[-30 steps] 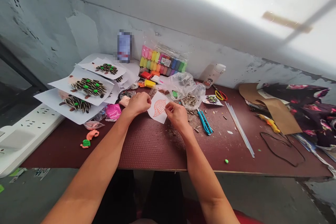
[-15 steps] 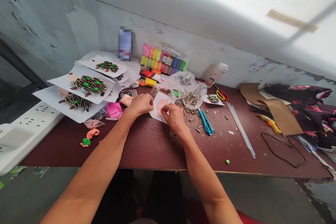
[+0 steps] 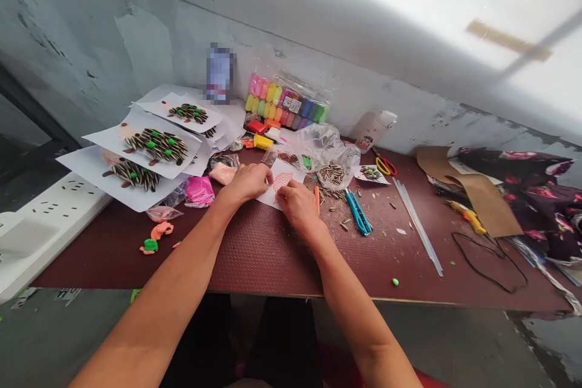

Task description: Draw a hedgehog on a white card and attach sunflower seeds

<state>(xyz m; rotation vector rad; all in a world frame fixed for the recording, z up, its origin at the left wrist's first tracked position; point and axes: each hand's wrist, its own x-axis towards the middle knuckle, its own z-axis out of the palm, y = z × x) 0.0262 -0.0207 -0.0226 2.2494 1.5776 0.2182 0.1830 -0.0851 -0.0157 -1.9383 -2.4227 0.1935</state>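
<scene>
We have a white sheet lying on the dark red tabletop, in front of us and between our hands. Its orange, rounded pattern shows, partly hidden by our fingers; on the visible part we see neither seeds nor green dots. The stacked sheets to our left already bear striped seeds and green spots, so ours looks much barer. Our left hand has its fingers drawn together at the sheet's left edge, and our right hand pinches narrowly over the pattern; whether either grips anything, we cannot tell
</scene>
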